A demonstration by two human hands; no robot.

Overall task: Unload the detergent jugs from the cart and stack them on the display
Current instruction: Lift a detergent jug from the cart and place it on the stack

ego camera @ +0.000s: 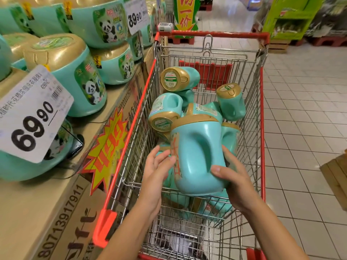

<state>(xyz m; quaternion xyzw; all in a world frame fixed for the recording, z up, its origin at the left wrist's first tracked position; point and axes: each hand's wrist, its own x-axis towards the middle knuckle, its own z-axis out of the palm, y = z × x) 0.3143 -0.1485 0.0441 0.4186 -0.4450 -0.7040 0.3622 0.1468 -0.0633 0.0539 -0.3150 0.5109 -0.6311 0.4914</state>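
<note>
display [28, 203]: far left, cardboard ledge carrying stacked jugs [75, 76], teal with gold caps, behind price tags [32, 113].
cart [134, 117]: just beside the display, red-railed wire basket.
left hand [157, 166]: fingers loosely straight, touching the left flank of the lifted jug [197, 156], steadying only.
lifted jug: raised above the basket, cap pointing away, moulded handle hollow facing up.
handling: rigid, smooth plastic; probably heavy if full, and slick. Best taken through the handle hollow or cradled under the base, never by the cap.
loose jugs [231, 102]: jumbled on their sides in the basket, beyond and beneath.
right hand [234, 181]: wrapped round the base corner, thumb across the front, apparently bearing the weight.
</note>
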